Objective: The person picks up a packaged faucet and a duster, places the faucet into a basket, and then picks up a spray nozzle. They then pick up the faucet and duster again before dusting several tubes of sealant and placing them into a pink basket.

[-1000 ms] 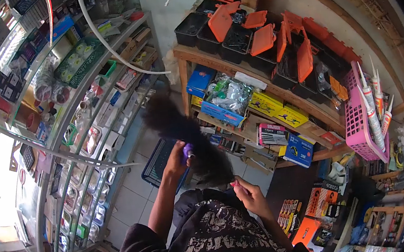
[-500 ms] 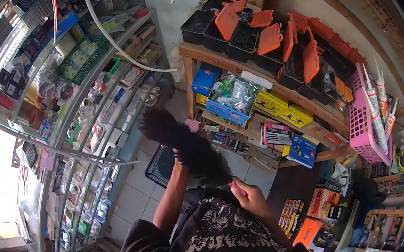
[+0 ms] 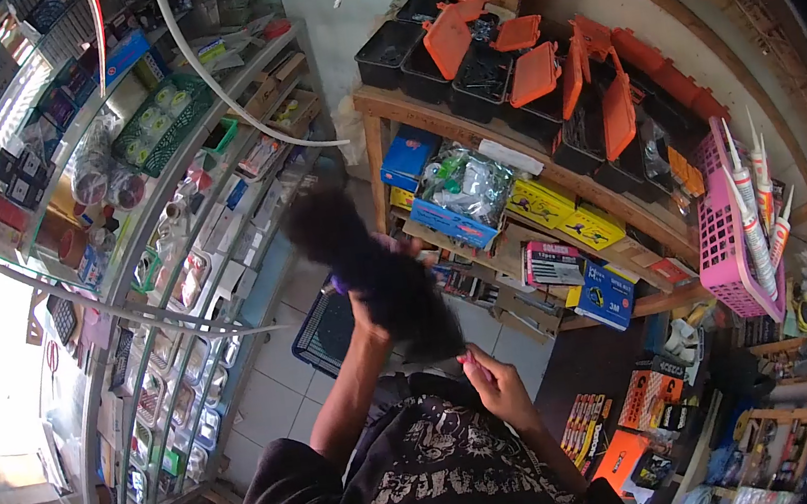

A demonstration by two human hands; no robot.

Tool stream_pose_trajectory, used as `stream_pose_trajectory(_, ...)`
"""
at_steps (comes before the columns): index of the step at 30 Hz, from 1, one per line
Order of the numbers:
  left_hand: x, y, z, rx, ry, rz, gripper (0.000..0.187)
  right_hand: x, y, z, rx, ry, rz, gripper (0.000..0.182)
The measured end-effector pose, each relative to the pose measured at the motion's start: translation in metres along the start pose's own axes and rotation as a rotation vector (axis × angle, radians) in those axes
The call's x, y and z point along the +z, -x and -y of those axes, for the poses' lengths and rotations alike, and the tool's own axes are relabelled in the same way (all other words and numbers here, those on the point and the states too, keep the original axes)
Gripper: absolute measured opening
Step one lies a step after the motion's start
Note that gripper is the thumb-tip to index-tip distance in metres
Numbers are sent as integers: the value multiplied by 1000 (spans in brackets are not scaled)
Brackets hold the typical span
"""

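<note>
A fluffy black feather duster (image 3: 399, 293) is held at a slant in front of my dark printed shirt (image 3: 449, 458). My left hand (image 3: 367, 319) is closed around its feathered middle, and the feathers cover most of the fingers. Some fingertips show on the far side of the feathers. At the lower end, my right hand (image 3: 496, 384) grips a thin pinkish handle part between thumb and fingers. The far tip of the duster points up and left, toward the glass shelves, and looks slightly blurred.
Glass display shelves (image 3: 139, 274) with small goods curve along the left. A wooden shelf (image 3: 510, 138) carries black boxes with orange lids (image 3: 536, 74). A pink basket (image 3: 719, 223) holds sealant tubes at right. On the tiled floor stands a dark crate (image 3: 323, 337). A white cable (image 3: 222, 88) hangs overhead.
The duster's feathered end has shifted slightly up and right and stands a little steeper. More of my left hand's fingertips show beyond the feathers. My right hand stays almost in place.
</note>
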State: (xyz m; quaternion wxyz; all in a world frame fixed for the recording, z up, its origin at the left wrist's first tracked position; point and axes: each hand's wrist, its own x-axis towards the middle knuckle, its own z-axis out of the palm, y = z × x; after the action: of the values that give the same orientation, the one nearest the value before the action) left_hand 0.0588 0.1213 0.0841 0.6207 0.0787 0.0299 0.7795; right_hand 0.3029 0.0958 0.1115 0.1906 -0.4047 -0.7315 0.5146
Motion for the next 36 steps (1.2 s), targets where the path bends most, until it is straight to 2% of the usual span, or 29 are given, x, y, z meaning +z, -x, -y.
stream_pose_trajectory(4,-9,6,-12,38,-4,-134,37,3,11,-17,17,-28,41,39)
stream_pose_trajectory(6,-4,10,2,-143,8,87,44,6,7,-17,38,-43,30,39)
stream_pose_trajectory(7,0,13,11,-150,9,88,44,9,-1,-13,0,-102,10,34)
stream_pose_trajectory(8,6,17,22,-244,77,25,48,12,-8,-8,-37,-161,-11,29)
stream_pose_trajectory(11,15,19,32,-264,49,96,59,16,-23,1,-46,-143,-72,31)
stream_pose_trajectory(13,10,9,23,-147,117,-117,56,11,-18,8,-22,-124,-37,35)
stream_pose_trajectory(14,4,5,17,-143,116,-111,56,9,-15,10,3,-101,7,40)
stream_pose_trajectory(16,-7,1,8,101,-6,-165,49,12,-4,-2,-26,-101,19,39)
stream_pose_trajectory(17,-7,0,5,114,-6,-163,49,15,1,-12,-49,-104,29,38)
stream_pose_trajectory(19,-7,1,3,36,42,-336,42,20,6,-26,-23,-123,48,35)
stream_pose_trajectory(20,-9,4,6,37,40,-336,42,23,6,-26,12,-189,62,35)
stream_pose_trajectory(22,-15,14,22,-86,250,-111,40,27,3,-20,51,-254,67,35)
stream_pose_trajectory(23,-6,17,30,-94,252,-110,40,27,-4,-9,74,-348,65,35)
stream_pose_trajectory(24,5,22,39,-67,-15,-232,40,28,-10,1,97,-442,62,34)
stream_pose_trajectory(27,-17,23,46,-84,-163,-259,41,31,-22,20,195,-590,18,33)
stream_pose_trajectory(28,-14,15,41,2,-386,-268,45,31,-22,22,191,-589,17,33)
stream_pose_trajectory(30,-9,1,29,48,-224,-308,63,31,-21,22,238,-583,86,31)
stream_pose_trajectory(31,15,5,12,77,-348,-363,73,31,-18,16,233,-581,91,31)
stream_pose_trajectory(33,-16,-8,-19,137,-386,-412,71,29,-7,-10,101,-541,209,34)
stream_pose_trajectory(34,-26,-12,-32,160,-398,-429,70,28,-1,-21,99,-492,184,34)
stream_pose_trajectory(36,-18,-11,-49,450,-953,-501,60,16,5,-28,96,-461,164,34)
